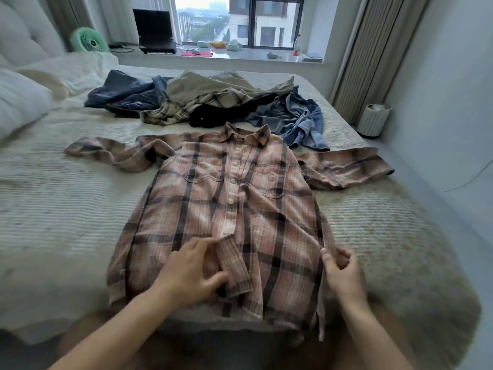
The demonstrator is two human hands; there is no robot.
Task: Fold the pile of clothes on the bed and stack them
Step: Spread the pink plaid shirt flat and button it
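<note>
A pink plaid shirt [234, 198] lies spread front-up on the bed [66, 214], collar away from me, both sleeves out to the sides. My left hand [194, 268] rests on the lower front beside the turned-back button placket, fingers relaxed on the cloth. My right hand [340, 271] pinches the shirt's right side edge near the hem. Behind the shirt sits the unfolded pile: dark blue jeans [122, 92], a beige plaid shirt [192, 105], a khaki garment [213, 84], something black [213, 116] and a blue denim piece [298, 121].
A pillow [18, 102] and rumpled white bedding [74, 73] lie at the left. A white ribbed bin [373, 120] stands on the floor right of the bed. The window ledge behind holds a laptop [156, 30], a green fan [89, 40] and a bottle [297, 45].
</note>
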